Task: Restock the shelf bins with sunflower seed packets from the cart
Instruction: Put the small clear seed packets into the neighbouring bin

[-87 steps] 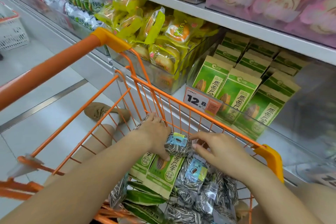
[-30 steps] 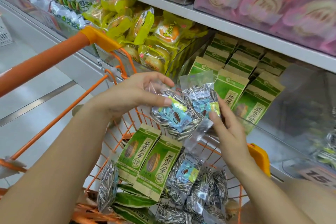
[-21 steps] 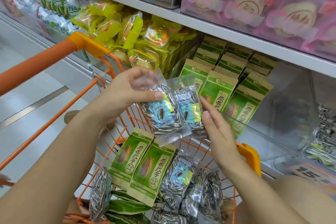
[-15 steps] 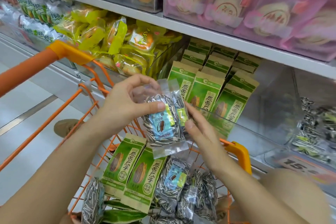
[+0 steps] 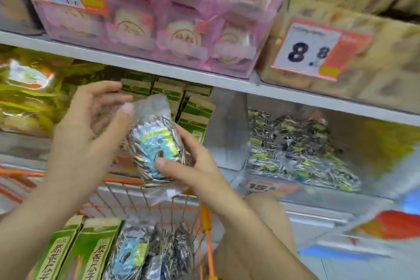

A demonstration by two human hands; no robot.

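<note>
Both hands hold a small stack of clear sunflower seed packets [image 5: 154,143] with blue and yellow labels, raised above the orange cart [image 5: 145,202]. My left hand [image 5: 91,127] pinches the stack's upper left edge with thumb and fingers. My right hand [image 5: 193,166] grips its lower right side, thumb across the front. To the right a clear shelf bin [image 5: 318,191] holds several more of the same packets [image 5: 295,150]. The cart below carries more clear packets [image 5: 136,254] and green seed packets [image 5: 75,252].
Green seed packets [image 5: 195,111] stand in the bin behind my hands. Yellow snack bags [image 5: 27,98] fill the bin at left. A white shelf edge [image 5: 272,91] runs above, carrying pink cake packs [image 5: 181,29] and tan boxes [image 5: 363,52]. A price tag [image 5: 263,186] hangs on the right bin.
The two packets were lifted out of the cart and brought together into one stack. My view has swung up and right, bringing the bin of clear packets into sight.
</note>
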